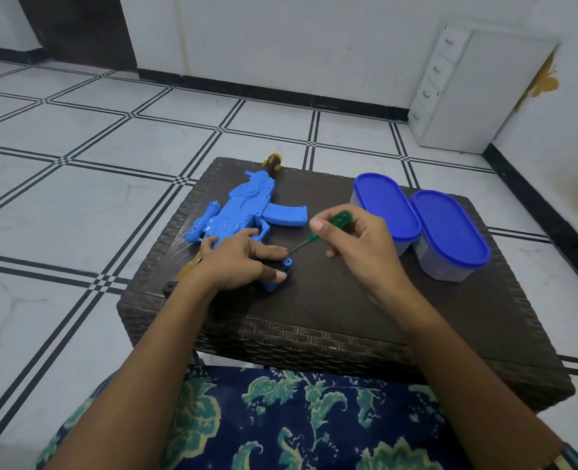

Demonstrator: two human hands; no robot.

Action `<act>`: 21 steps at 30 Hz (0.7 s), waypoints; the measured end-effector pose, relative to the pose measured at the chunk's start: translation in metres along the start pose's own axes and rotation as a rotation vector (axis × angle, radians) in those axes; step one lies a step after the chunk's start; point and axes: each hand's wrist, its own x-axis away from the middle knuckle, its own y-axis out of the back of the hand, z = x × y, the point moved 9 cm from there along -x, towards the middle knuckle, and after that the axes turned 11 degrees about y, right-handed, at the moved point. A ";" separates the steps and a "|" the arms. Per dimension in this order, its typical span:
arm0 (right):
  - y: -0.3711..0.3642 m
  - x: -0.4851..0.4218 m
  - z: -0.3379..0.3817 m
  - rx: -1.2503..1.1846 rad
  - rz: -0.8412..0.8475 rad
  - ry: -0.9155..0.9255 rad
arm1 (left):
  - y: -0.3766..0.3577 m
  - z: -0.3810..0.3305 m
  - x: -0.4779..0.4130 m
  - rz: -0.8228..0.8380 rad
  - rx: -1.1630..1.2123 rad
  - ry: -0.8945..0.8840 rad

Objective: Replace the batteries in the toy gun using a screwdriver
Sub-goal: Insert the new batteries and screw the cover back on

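Pinching the grip of the blue plastic toy gun on the dark wicker table, the left hand steadies it; the right hand grips a green-handled screwdriver, whose slanted tip may slip off the screw.

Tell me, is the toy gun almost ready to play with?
Not yet. Nothing looks finished: no loose cover or batteries show. Right now the left hand holds the toy gun down while the right hand points the tip of the screwdriver at its bottom end. Still left: opening it, swapping batteries, closing it.
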 end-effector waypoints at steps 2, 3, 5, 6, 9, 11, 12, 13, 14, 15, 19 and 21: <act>-0.005 0.001 -0.001 0.089 0.075 -0.001 | 0.001 -0.001 0.002 -0.002 0.004 -0.002; -0.008 0.001 -0.002 0.118 0.101 -0.006 | 0.001 -0.002 0.002 -0.001 0.003 -0.008; -0.010 0.002 0.001 0.111 0.103 0.003 | 0.001 -0.004 0.004 0.004 -0.005 -0.020; -0.010 0.002 0.005 0.095 0.083 0.019 | 0.001 -0.004 0.004 0.006 -0.006 -0.023; 0.001 0.000 0.014 0.075 0.000 0.060 | -0.001 -0.002 0.002 0.020 -0.010 -0.034; 0.006 -0.001 0.018 0.113 -0.011 0.081 | -0.002 -0.001 0.001 0.027 -0.020 -0.041; 0.006 -0.001 0.019 0.128 -0.002 0.083 | -0.002 0.000 0.000 0.032 -0.028 -0.047; 0.005 -0.001 0.018 0.133 0.011 0.079 | -0.002 0.001 -0.001 0.041 -0.035 -0.052; 0.003 0.000 0.016 0.134 0.025 0.075 | -0.003 0.002 -0.001 0.052 -0.043 -0.058; 0.000 0.000 0.014 0.138 0.038 0.073 | -0.003 0.002 -0.001 0.060 -0.046 -0.063; -0.005 0.002 0.015 0.164 0.058 0.101 | -0.003 0.002 0.000 0.075 -0.056 -0.082; -0.002 0.001 0.018 0.139 0.029 0.116 | -0.004 0.002 0.000 0.072 -0.057 -0.084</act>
